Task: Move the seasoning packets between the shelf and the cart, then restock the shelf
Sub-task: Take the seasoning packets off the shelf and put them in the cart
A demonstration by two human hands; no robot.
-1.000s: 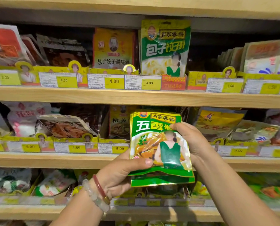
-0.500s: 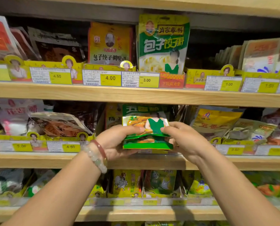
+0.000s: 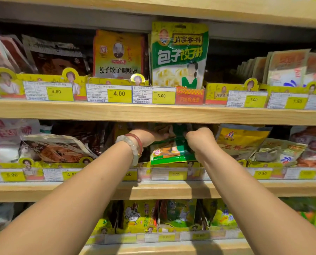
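— Two hands on one item: green glossy plastic seasoning packet (image 3: 169,153), middle wooden shelf (image 3: 153,190), standing in the yellow cardboard display tray (image 3: 172,164) behind the price labels.

— How is each hand placed?

— Left hand (image 3: 150,136), beaded bracelets (image 3: 133,146) at the wrist, reaches in under the upper shelf board (image 3: 153,113), fingers lying along the packet's upper left. Fingertips lost in shadow, so I cannot tell whether they curl round it. Right hand (image 3: 199,138) is curled in a fist at the packet's right edge and looks to be pinching it.

— Why a hand on each side?

— My reading: a limp pouch buckles if pushed from one side; a hold at both edges steers it straight into its slot between neighbouring stock.

— Which way does it point?

— Printed face towards the aisle, long axis near upright, top leaning back into the shelf, bottom edge just behind the tray's front lip. Top hidden by the hands and the board.

— Stage?

— Restocking, seemingly mid-insertion; the cart is out of view
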